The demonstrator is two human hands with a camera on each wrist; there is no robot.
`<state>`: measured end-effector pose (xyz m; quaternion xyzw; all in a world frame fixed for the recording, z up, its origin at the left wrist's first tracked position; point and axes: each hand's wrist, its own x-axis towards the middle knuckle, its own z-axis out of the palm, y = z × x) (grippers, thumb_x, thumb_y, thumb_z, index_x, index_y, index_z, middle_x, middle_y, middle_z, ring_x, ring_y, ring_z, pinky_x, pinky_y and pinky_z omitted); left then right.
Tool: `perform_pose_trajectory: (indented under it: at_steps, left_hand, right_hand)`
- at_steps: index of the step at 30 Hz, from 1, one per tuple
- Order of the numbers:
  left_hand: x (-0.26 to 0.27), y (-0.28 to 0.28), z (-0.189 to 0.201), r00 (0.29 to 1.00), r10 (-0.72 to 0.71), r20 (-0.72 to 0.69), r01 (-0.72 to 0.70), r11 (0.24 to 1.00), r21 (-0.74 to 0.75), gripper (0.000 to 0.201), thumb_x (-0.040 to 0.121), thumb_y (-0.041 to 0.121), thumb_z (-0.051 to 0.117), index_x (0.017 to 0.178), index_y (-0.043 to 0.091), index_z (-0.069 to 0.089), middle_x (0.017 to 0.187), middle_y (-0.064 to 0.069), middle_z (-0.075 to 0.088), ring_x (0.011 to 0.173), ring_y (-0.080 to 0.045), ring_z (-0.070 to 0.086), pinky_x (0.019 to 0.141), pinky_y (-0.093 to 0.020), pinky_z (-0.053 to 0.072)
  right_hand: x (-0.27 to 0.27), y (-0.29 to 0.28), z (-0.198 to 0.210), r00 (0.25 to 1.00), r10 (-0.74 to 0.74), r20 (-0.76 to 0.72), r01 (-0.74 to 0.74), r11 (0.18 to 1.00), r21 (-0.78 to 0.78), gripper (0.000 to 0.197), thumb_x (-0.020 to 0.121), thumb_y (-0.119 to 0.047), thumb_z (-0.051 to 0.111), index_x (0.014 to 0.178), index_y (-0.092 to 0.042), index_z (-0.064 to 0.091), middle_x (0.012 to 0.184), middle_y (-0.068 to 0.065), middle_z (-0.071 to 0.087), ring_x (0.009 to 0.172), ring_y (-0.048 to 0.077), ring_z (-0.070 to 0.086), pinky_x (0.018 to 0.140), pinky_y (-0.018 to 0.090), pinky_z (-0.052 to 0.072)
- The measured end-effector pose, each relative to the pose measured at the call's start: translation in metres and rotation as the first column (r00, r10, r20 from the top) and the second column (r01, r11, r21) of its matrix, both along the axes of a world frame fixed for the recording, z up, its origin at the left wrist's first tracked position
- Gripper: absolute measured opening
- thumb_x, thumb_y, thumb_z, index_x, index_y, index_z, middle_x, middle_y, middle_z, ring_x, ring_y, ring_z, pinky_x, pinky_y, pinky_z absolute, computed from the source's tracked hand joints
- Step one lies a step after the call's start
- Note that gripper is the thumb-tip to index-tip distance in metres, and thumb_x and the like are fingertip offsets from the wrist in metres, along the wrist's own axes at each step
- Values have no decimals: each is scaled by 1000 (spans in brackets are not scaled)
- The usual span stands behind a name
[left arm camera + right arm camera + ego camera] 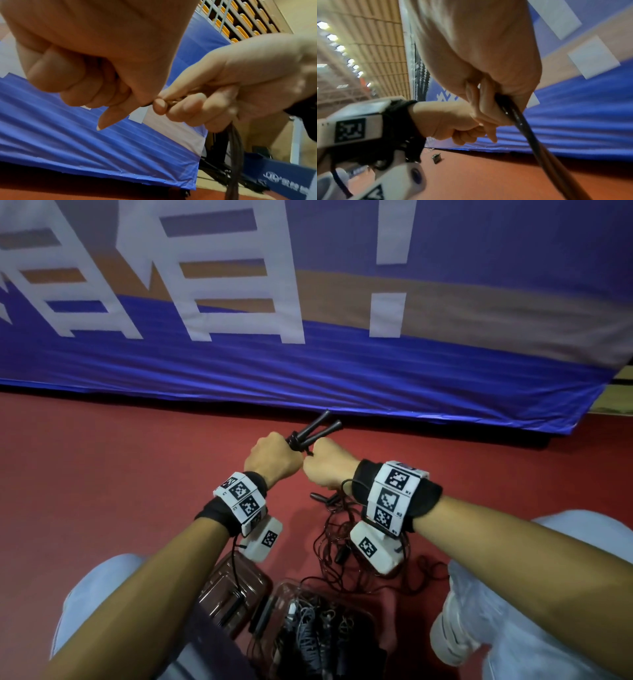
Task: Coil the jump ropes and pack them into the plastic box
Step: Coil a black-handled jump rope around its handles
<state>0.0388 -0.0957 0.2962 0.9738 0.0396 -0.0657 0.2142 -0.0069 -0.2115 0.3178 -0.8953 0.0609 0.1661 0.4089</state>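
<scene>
Your left hand (pixel 272 457) grips the wound rope (pixel 310 433), your right (pixel 327 465) pinches its cord. Below your wrists, the box (pixel 329 628) holds some bundles (loose ropes (pixel 346 542) wait beside it), so I'd say midway.

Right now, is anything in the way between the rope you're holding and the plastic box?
Nothing solid. The jump rope is gripped by both hands above the floor. Only loose ropes lie between it and the plastic box, already holding coiled ropes.
</scene>
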Motion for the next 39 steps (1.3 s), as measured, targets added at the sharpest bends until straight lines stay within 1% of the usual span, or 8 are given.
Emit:
perform_pose_trajectory:
  at_steps: [4,8,12,17,21,28,33,39]
  left_hand:
    - [-4,-4,0,998,-52,37,45,983,180,19,85,30,63,88,14,53,80,-5,56,74,-29,56,68,-35,48]
    - [-5,-5,-3,982,-182,-54,190,922,337,21,88,29,61,100,12,61,82,-4,57,77,-27,58,68,-35,47]
    - [-3,0,5,915,-401,-46,374,798,474,26,87,27,61,105,9,63,98,-11,64,89,-33,64,67,-36,44]
    - [2,17,14,748,-653,-117,561,527,639,14,86,24,57,93,14,63,97,-9,68,85,-32,67,64,-36,46]
    - [2,20,16,629,-768,-120,571,352,742,19,88,27,54,93,15,68,93,-7,70,84,-33,68,64,-36,45]
    - [3,34,30,422,-897,134,540,367,757,10,77,27,74,75,20,67,64,1,64,52,-28,62,48,-28,31]
    - [8,42,33,212,-857,469,547,502,670,30,96,23,58,68,15,64,59,1,60,47,-26,59,38,-29,37]
    - [6,40,34,175,-806,565,582,547,602,32,97,22,63,66,14,60,58,2,55,46,-23,56,36,-29,34]
  right_hand:
    - [-6,-13,2,940,242,239,-126,901,-415,11,99,-13,61,103,-4,65,88,11,65,77,32,66,60,35,50]
    - [1,-26,16,808,478,345,-206,778,-594,26,92,-30,75,83,-10,60,80,11,61,79,38,66,63,34,44]
    - [11,-39,14,787,508,349,-256,785,-564,47,83,-47,79,77,-7,54,69,5,53,62,30,53,55,34,40]
    - [12,-41,6,770,559,307,-360,778,-515,57,78,-70,70,100,-18,72,85,0,66,75,23,62,65,36,51]
    - [13,-38,-1,801,548,242,-455,819,-349,54,74,-73,71,79,-20,72,72,-1,69,68,22,65,67,43,57]
    - [11,-46,21,826,531,189,-539,842,-14,57,78,-51,85,73,1,62,56,1,36,55,18,27,56,35,21]
    - [11,-50,32,836,539,105,-548,807,221,50,89,-37,79,95,12,71,46,-13,50,49,13,24,54,35,17]
    - [11,-50,38,831,557,12,-518,764,385,38,97,-30,69,85,6,65,102,13,78,48,11,25,45,21,22]
